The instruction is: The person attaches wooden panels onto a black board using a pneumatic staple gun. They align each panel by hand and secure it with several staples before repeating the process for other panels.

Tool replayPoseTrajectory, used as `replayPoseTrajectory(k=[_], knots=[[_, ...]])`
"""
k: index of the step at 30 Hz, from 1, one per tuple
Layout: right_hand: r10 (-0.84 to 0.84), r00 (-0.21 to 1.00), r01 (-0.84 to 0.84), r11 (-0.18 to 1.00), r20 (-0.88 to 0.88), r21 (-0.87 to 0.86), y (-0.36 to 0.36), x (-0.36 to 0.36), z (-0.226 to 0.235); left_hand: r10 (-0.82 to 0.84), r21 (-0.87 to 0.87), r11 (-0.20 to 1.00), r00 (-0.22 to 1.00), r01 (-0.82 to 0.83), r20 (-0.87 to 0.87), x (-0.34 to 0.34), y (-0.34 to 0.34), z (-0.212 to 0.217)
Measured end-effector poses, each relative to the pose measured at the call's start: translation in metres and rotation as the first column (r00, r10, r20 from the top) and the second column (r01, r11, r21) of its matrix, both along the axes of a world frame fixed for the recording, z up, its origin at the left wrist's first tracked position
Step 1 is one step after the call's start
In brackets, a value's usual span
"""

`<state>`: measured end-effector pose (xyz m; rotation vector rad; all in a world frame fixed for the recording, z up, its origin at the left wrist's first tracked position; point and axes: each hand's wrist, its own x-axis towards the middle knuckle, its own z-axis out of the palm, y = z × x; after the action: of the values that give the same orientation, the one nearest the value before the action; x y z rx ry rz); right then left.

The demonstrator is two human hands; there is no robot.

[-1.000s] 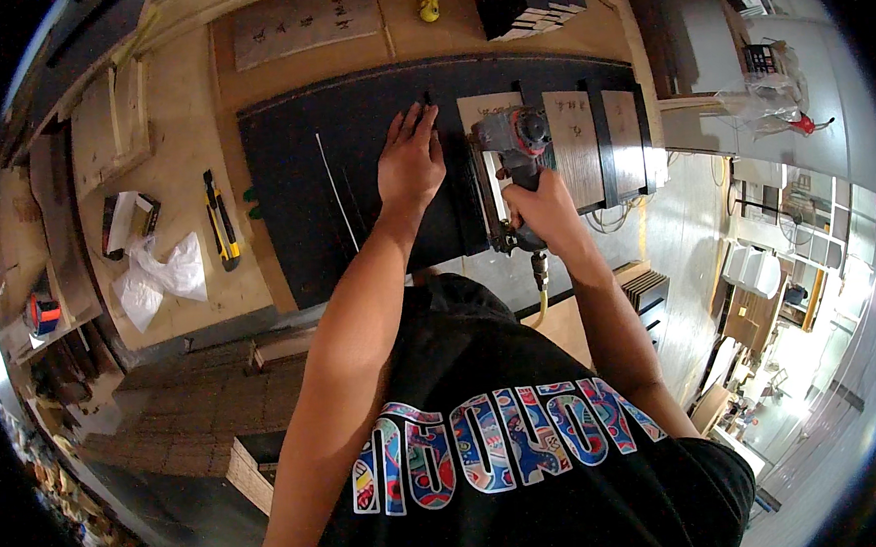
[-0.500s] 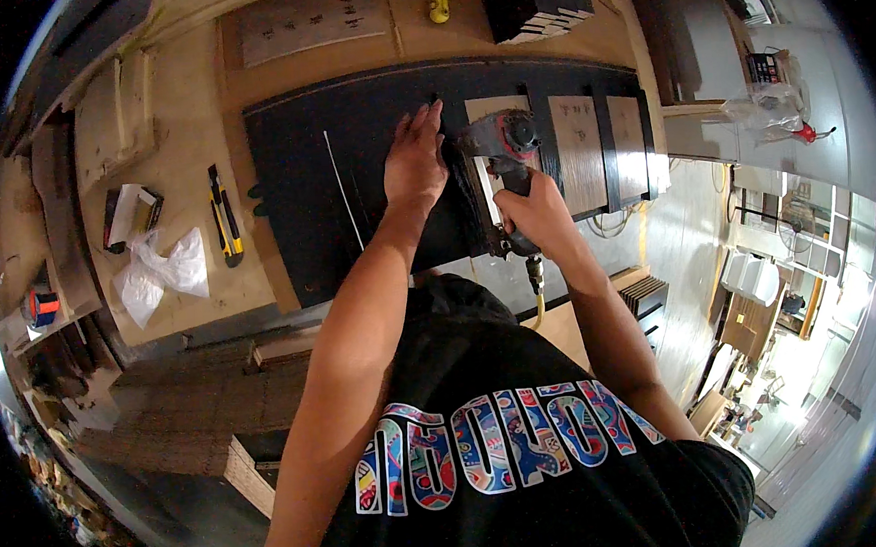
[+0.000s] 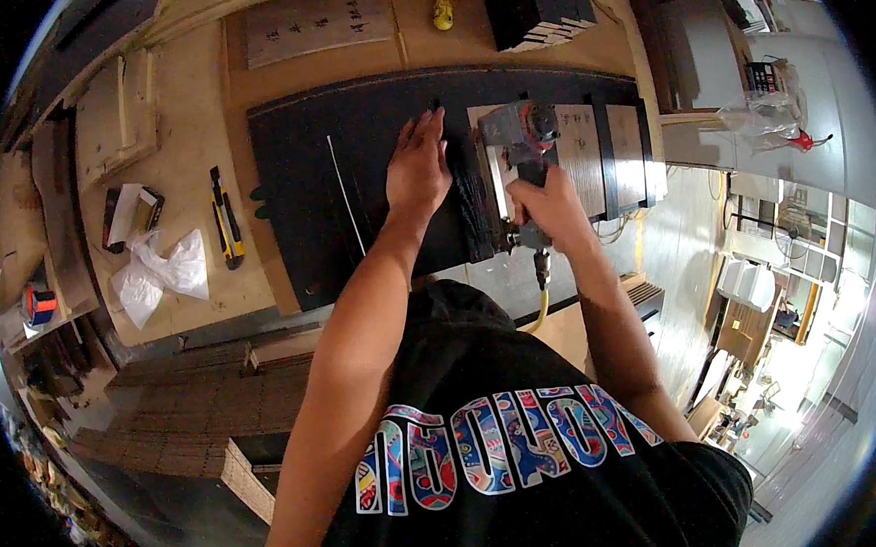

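Observation:
My left hand (image 3: 419, 170) lies flat on a large black panel (image 3: 301, 201), its fingers stretched toward the far edge. Beside it, a narrow black strip (image 3: 471, 212) runs across the panel. My right hand (image 3: 553, 208) is wrapped round the handle of a pneumatic nail gun (image 3: 510, 131), which is held over the panel just right of that strip. A yellow air hose (image 3: 542, 308) is coupled to the gun's near end. Wood-grain sections (image 3: 626, 150) lie between dark crosswise strips further right. The gun's body hides part of the panel, so I cannot tell whether its nose touches.
Left on the workbench (image 3: 202, 316) are a yellow-black utility knife (image 3: 225, 220), a white plastic bag (image 3: 166, 273) and a small open box (image 3: 130, 215). Stacked black boards (image 3: 533, 11) and a yellow-handled tool (image 3: 442, 6) lie at the far side. Shelving stands at right.
My right hand and the nail gun have shifted a little to the right, off the black strip. My left hand stays flat in nearly the same place.

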<state>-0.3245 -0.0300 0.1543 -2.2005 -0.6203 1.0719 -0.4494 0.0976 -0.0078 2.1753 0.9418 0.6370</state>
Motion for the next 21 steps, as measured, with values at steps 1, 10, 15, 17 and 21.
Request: replayPoseTrajectory(k=[1,10,15,17,21], knots=[[-0.026,1.0,0.026,1.0,-0.007,-0.009,0.003,0.004,0.001,0.008,0.007,1.0,0.999,-0.008,0.048,-0.001,0.0,-0.001],[-0.062,0.998,0.064,0.995,-0.027,0.079,0.043,0.033,-0.01,-0.001,-0.001,1.0,0.998,0.002,0.067,-0.001,0.002,0.015],[-0.041,0.999,0.041,0.997,-0.002,0.067,0.044,0.035,-0.017,0.023,-0.028,0.999,0.999,-0.023,0.022,0.0,-0.002,0.016],[-0.022,1.0,0.022,0.999,0.022,0.032,0.044,0.038,-0.02,0.011,-0.039,0.999,1.0,-0.01,0.025,0.001,-0.001,0.014],[-0.015,1.0,0.016,0.999,-0.002,0.049,0.043,0.037,-0.019,0.013,-0.046,0.999,1.0,-0.012,0.026,0.0,-0.001,0.014]])
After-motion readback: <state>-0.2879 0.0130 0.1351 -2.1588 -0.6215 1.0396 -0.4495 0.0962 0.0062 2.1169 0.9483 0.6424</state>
